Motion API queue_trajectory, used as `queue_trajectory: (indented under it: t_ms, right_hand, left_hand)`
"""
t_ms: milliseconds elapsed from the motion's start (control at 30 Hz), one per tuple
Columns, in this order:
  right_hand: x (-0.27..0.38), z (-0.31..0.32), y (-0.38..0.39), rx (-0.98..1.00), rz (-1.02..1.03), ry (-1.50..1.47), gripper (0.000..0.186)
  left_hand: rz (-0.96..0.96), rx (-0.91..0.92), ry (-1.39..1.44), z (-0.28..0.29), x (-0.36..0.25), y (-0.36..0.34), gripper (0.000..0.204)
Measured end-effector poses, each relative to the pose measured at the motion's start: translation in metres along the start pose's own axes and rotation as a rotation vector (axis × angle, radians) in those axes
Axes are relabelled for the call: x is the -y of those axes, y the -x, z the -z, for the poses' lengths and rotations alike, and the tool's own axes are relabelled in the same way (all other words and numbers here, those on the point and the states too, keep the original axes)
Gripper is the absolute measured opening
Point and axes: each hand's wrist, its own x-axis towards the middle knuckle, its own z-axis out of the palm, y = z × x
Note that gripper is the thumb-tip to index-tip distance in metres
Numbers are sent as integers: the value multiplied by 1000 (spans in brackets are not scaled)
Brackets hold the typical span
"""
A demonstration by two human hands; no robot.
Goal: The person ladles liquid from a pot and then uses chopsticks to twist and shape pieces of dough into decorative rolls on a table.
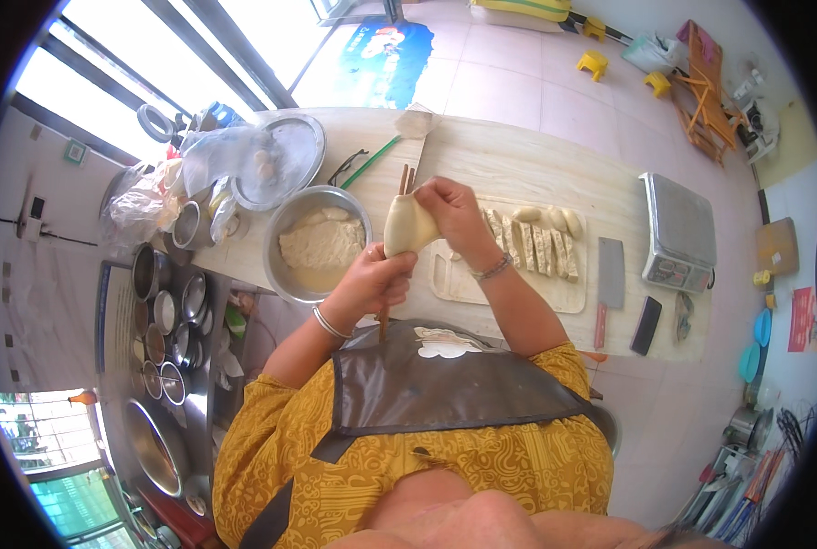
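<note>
My left hand (381,274) grips a bundle of wooden sticks (406,178), with a pale piece of dough (404,224) wrapped round their upper part. My right hand (449,206) pinches the dough at its upper right. To the left, a steel bowl (278,270) holds a mass of dough (321,242) in pale liquid. To the right, a light board (463,288) bears several cut dough strips (544,252) and rounded pieces (555,215).
The wooden table (509,156) carries a cleaver (611,270), black phone (646,325), scale (678,229), glasses (344,169), green stick (372,160), round tray (303,165) and plastic bags (129,206). Several steel pots (166,311) stand at left. Folded chair (706,91) beyond.
</note>
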Motion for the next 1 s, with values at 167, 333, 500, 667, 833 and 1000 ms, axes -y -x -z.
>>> queue_trajectory:
  t_ms: [167,333,500,667,833,1000]
  right_hand:
    - [-13,-29,7,40,69,-404,23]
    - [2,-20,10,3,16,-40,26]
    - [-3,-35,18,-95,24,-20,25]
    - [-15,-41,34,-234,195,114,14]
    - [5,-23,6,-277,98,-360,12]
    - [-5,-23,8,-121,80,-216,15]
  left_hand:
    - [217,764,662,17,10,-4,22]
    - [-81,-47,32,-13,16,5,34]
    - [-208,-234,153,-9,10,9,36]
    - [-192,-180,95,-15,-1,7,20]
    - [-89,-76,-4,-21,6,10,20]
    - [264,550,501,6,-2,10,35]
